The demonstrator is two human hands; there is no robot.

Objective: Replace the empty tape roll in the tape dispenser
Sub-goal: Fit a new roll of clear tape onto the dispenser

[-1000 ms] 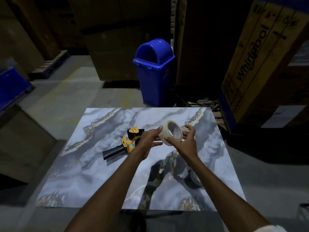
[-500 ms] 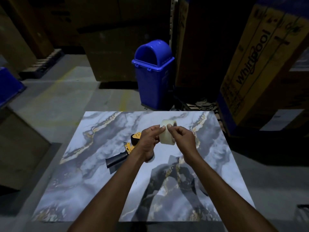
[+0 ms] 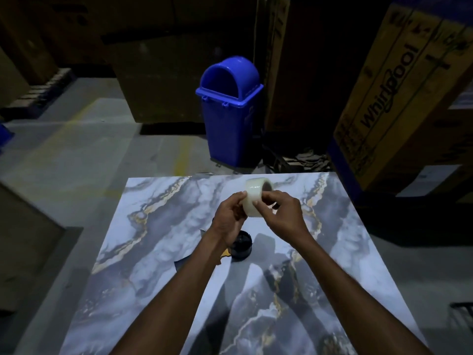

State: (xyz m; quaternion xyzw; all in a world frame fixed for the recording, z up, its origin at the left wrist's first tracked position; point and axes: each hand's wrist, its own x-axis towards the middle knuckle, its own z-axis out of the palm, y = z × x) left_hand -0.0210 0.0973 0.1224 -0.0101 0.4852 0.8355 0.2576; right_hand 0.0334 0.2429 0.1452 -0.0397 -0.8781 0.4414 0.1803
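Note:
A whitish roll of clear tape [image 3: 254, 196] is held upright above the marble-patterned table [image 3: 158, 226], its outer face turned toward me. My left hand [image 3: 230, 220] pinches its left side, and my right hand [image 3: 282, 213] grips its right side with the thumb on the outer face. The tape dispenser [image 3: 240, 248] lies on the table under my left wrist; only its black round hub, a bit of yellow body and a dark corner of the handle show, the rest is hidden by my forearm.
A blue swing-lid bin [image 3: 230, 111] stands on the floor just beyond the table's far edge. Tall cardboard appliance boxes [image 3: 399, 85] rise at the right and behind. The grey concrete floor [image 3: 76, 155] stretches to the left.
Both hands have turned the tape roll from hole-facing to edge-on and lifted it slightly farther away. The view has shifted, so my left forearm now covers most of the dispenser.

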